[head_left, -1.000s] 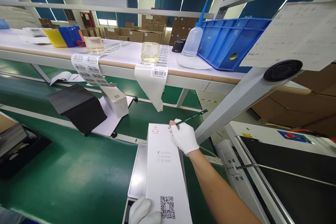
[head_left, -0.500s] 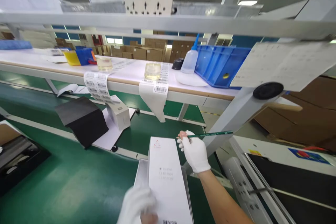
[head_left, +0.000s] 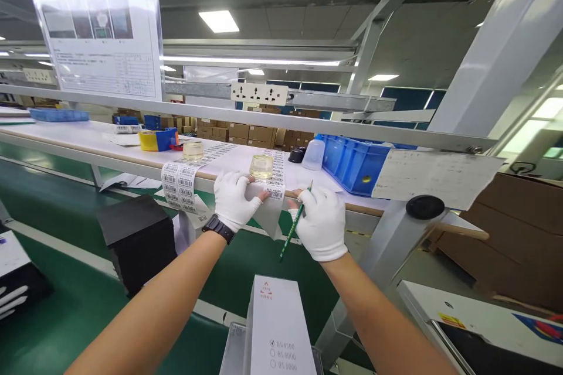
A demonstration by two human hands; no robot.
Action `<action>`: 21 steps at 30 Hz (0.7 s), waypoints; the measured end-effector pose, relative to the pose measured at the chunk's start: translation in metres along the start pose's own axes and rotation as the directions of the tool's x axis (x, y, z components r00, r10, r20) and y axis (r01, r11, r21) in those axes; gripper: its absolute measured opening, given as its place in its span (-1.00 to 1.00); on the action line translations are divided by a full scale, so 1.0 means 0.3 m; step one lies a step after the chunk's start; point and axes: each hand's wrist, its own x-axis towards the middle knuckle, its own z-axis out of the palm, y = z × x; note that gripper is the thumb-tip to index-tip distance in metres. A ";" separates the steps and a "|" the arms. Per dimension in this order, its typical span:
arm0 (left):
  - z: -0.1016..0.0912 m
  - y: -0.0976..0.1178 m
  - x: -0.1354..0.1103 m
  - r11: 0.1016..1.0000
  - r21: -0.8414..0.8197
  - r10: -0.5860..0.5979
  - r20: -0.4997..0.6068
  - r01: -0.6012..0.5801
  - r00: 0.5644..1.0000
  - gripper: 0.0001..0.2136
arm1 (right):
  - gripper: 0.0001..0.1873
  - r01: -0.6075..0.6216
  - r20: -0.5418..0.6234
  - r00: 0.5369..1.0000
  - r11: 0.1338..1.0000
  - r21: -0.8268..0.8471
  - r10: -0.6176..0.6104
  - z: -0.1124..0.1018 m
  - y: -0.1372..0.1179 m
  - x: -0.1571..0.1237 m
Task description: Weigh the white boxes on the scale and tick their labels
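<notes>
At the front edge of the raised white table, both gloved hands meet at a strip of barcode labels that runs across the top and hangs down over the edge. The left hand, a dark watch at its wrist, lies with its fingers curled onto the backing paper at the strip's left side, a bare fingertip pressed against it. The right hand is closed around a green pencil, which slants down and to the left below the palm, while its bare fingertip touches the strip's right edge. A clear cup of yellowish liquid stands on the strip just behind the hands. A second label sheet hangs over the edge to the left, with another cup behind it. To the right sit a translucent squeeze bottle and a blue bin. Below, near the camera, a white box with a ticked checkbox stands on end, and a black box rests on the green belt.
</notes>
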 end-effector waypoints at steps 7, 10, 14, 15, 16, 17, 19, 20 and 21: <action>0.002 0.003 -0.016 0.998 0.058 -0.004 0.017 0.003 1.000 -0.57 | -0.67 0.107 0.018 0.994 0.991 -0.077 -0.106 0.037 -0.005 0.049; -0.009 -0.003 0.006 0.998 0.062 -0.017 0.061 0.013 0.998 -0.51 | -0.66 0.158 -0.010 0.987 0.987 -0.003 -0.158 0.012 -0.031 0.031; -0.078 -0.003 -0.035 0.996 0.042 0.068 0.186 -0.077 0.980 -0.31 | -0.74 0.033 -0.056 0.998 0.942 0.333 -0.015 -0.030 -0.093 -0.111; -0.108 0.008 -0.085 0.996 0.040 0.071 0.211 -0.081 0.975 -0.26 | -0.76 -0.079 -0.014 0.996 0.905 0.418 0.093 -0.039 -0.104 -0.173; -0.143 0.026 -0.155 0.997 0.033 0.062 0.234 -0.072 0.970 -0.23 | -0.76 -0.222 0.053 0.973 0.853 0.472 0.224 -0.048 -0.109 -0.243; -0.183 0.052 -0.244 0.998 0.018 0.050 0.255 -0.057 0.966 -0.23 | -0.72 -0.382 0.142 0.922 0.783 0.491 0.361 -0.058 -0.110 -0.317; -0.277 0.129 -0.460 0.997 -0.069 0.064 0.334 -0.043 0.940 -0.31 | -0.61 -0.681 0.335 0.729 0.591 0.432 0.596 -0.082 -0.097 -0.463; -0.327 0.176 -0.572 0.989 -0.130 0.110 0.373 -0.065 0.921 -0.36 | -0.57 -0.788 0.409 0.614 0.488 0.376 0.675 -0.096 -0.087 -0.526; -0.376 0.226 -0.676 0.981 -0.186 0.123 0.413 -0.048 0.903 -0.41 | -0.54 -0.860 0.467 0.508 0.396 0.322 0.724 -0.111 -0.077 -0.577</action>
